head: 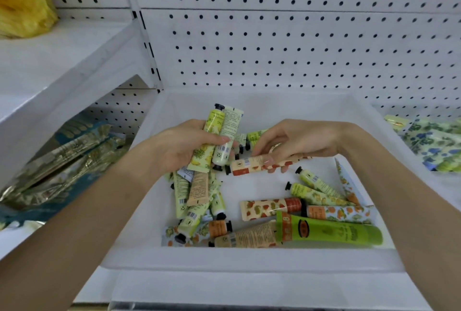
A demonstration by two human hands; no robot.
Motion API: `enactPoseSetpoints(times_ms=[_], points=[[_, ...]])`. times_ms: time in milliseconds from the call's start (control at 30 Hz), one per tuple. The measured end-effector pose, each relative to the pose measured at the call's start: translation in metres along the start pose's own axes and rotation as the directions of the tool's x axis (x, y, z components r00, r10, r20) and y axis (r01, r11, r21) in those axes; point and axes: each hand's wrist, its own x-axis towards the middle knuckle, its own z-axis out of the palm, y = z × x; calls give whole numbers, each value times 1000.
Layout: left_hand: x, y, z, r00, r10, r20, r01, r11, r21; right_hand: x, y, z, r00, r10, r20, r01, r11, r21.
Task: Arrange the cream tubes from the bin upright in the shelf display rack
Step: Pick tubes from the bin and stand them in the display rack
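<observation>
The left grip point(179, 147) is curled round a bundle of tubes point(224, 128), yellow-green and pale, caps pointing both ways; the right grip point(296, 142), just beside it, pinches a peach fruit-print tube point(249, 164) lying crosswise; the other tubes lie loose in the bin point(249, 258) below both grips, a large green tube point(336, 232) nearest the person. They look light, soft-walled and smooth, likely to slip from a full bundle; best held mid-body and stood on the stiff black cap. Barcodes and a recycling mark show; the print is too small to read; no rack can be made out.
</observation>
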Motion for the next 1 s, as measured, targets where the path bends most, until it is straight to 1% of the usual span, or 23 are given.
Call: enactPoseSetpoints(times_ms=[100, 167, 233, 300, 367, 467, 567, 700, 800, 867, 933, 1000], points=[[-1, 0, 1, 999, -27, 33, 26, 1000, 16, -3, -3, -1, 998, -20, 61, 16, 998, 59], [-1, 0, 2, 997, -45, 55, 42, 997, 61, -2, -4, -1, 997, -57, 52, 54, 997, 57], [-2, 0, 3, 995, -56, 81, 47, 993, 112, -1, -6, -1, 993, -118, -13, 119, 992, 48], [-2, 0, 5, 989, -64, 130, 43, 987, 153, 1, -8, -1, 979, -165, -117, 173, 983, 62], [-3, -1, 6, 978, -73, 194, 39, 984, 173, 4, -8, 0, 962, -185, -199, 207, 974, 93], [-3, -3, 10, 965, -65, 254, 15, 981, 194, 7, -6, 4, 942, -201, -268, 236, 966, 107], [-2, -4, 11, 970, -29, 242, -23, 978, 207, 7, -9, 7, 930, -196, -310, 260, 949, 179], [-2, -3, 11, 978, -12, 210, -21, 988, 152, 8, -14, 10, 936, -185, -298, 285, 897, 339], [-3, -4, 12, 980, -6, 198, -24, 989, 147, 10, -14, 13, 932, -185, -312, 307, 862, 404], [-4, -3, 13, 983, -2, 184, -27, 988, 154, 11, -14, 14, 924, -196, -328, 322, 862, 391], [-4, -2, 12, 987, 1, 160, -26, 987, 156, 12, -15, 12, 901, -206, -381, 323, 905, 277], [-5, -1, 11, 993, 2, 118, -20, 989, 146, 12, -14, 6, 861, -208, -464, 311, 938, 156]])
